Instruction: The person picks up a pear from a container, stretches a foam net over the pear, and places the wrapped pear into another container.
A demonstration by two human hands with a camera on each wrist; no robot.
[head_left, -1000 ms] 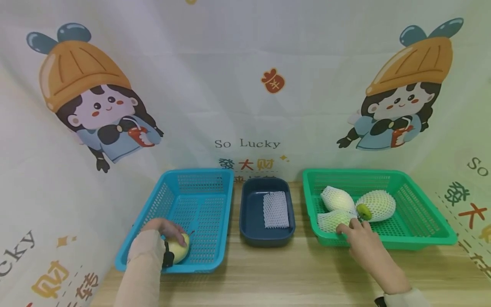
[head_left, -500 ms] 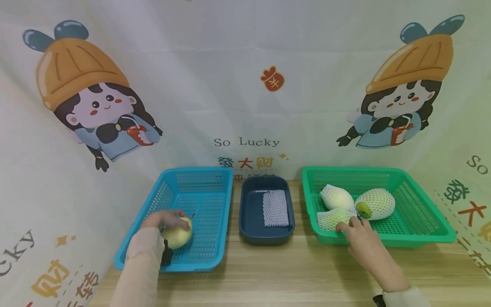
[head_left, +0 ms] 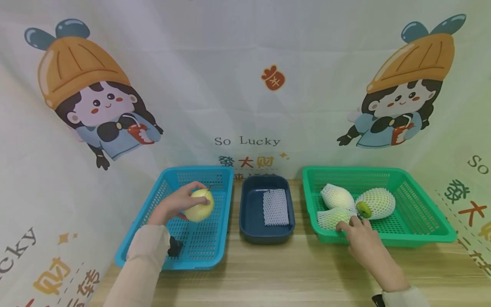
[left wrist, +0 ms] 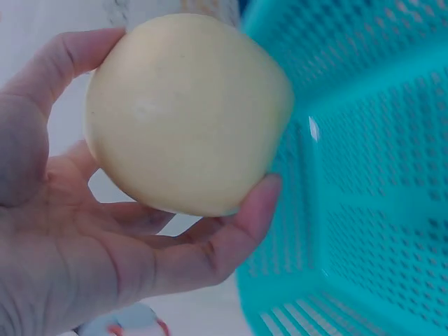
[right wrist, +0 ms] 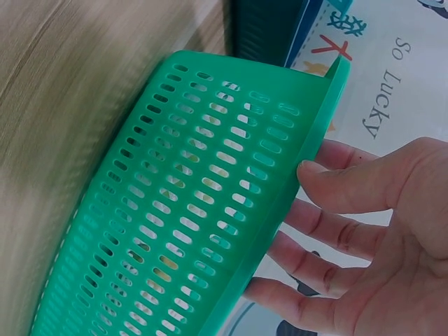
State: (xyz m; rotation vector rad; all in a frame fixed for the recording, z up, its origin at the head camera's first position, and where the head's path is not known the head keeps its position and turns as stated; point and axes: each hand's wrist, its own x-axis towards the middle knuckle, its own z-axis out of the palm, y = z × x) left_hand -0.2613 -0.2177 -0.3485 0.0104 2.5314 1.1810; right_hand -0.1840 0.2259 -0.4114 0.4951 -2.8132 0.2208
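My left hand (head_left: 180, 200) holds a pale yellow pear (head_left: 200, 206) above the blue basket (head_left: 226, 221). A dark stalk sticks up from the pear. In the left wrist view the thumb and fingers grip the pear's sides, and the blue basket's wall is beside it. My right hand (head_left: 362, 243) rests at the near rim of the green basket (head_left: 414, 238). Its thumb touches the rim in the right wrist view, and its rather straight fingers pass behind it, tips hidden. Close to that hand lies a net-wrapped fruit (head_left: 334, 218) inside the green basket.
Between the baskets stands a dark blue tray (head_left: 251, 217) with a white foam net (head_left: 275, 207) in it. The green basket also holds two more net-wrapped fruits, one pale (head_left: 337, 197) and one larger (head_left: 377, 204). A printed cloth (head_left: 245, 102) hangs behind the wooden table (head_left: 268, 273).
My left hand has lifted the pear from the near part of the blue basket, moving up and to the right. The right hand has stayed in place.
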